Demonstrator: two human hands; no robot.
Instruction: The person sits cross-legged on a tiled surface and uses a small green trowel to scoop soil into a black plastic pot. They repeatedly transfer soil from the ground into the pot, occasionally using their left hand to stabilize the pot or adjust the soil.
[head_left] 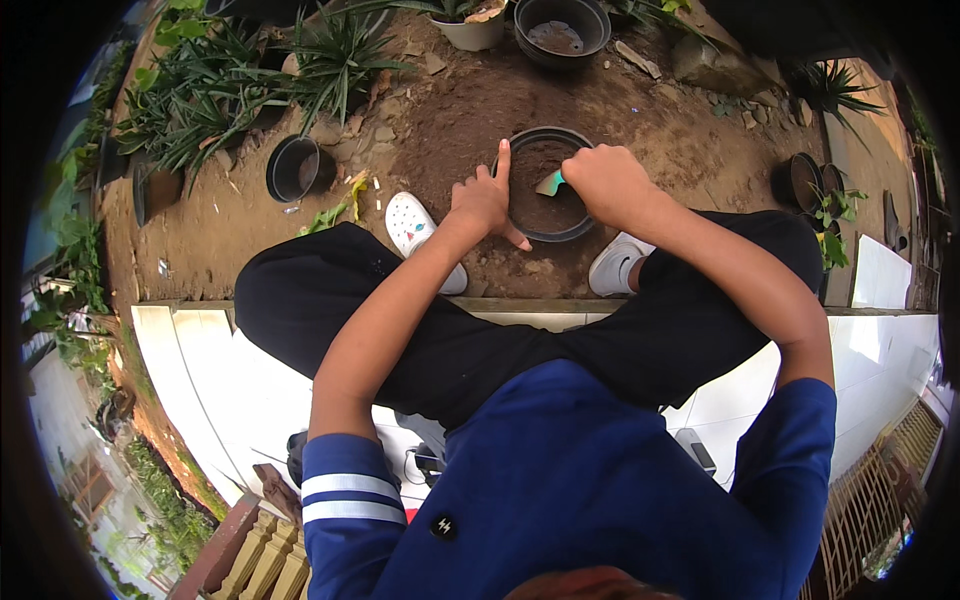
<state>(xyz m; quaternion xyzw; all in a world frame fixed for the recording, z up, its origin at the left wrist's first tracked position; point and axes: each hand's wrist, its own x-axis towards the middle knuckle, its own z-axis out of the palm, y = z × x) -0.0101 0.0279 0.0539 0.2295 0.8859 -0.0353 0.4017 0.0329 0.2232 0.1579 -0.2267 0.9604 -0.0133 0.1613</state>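
The person sits on a white tiled ledge (200, 370), knees apart in black trousers, w/ white shoes on the bare soil ground (640, 110) below. Between the feet stands a black plastic pot (520, 225), about half filled w/ dark soil (535, 190). The left hand (485, 200) rests on the near-left rim of this pot, fingers loose and spread, index finger pointing up along the rim, so it seems to steady the pot and grips nothing. The right hand (605, 180) is closed around a small teal trowel (551, 184), its blade pointing down to the soil inside the pot. Step in hand, I judge: working or filling the soil in the pot w/ the trowel. The next move probably needs the blade kept inside the rim and the left hand kept firm, so the light pot does not tip. Further left is an empty black pot (292, 168) near spiky green plants (330, 60), and at the far side another dark pot w/ soil (560, 28) beside a white pot (472, 32).
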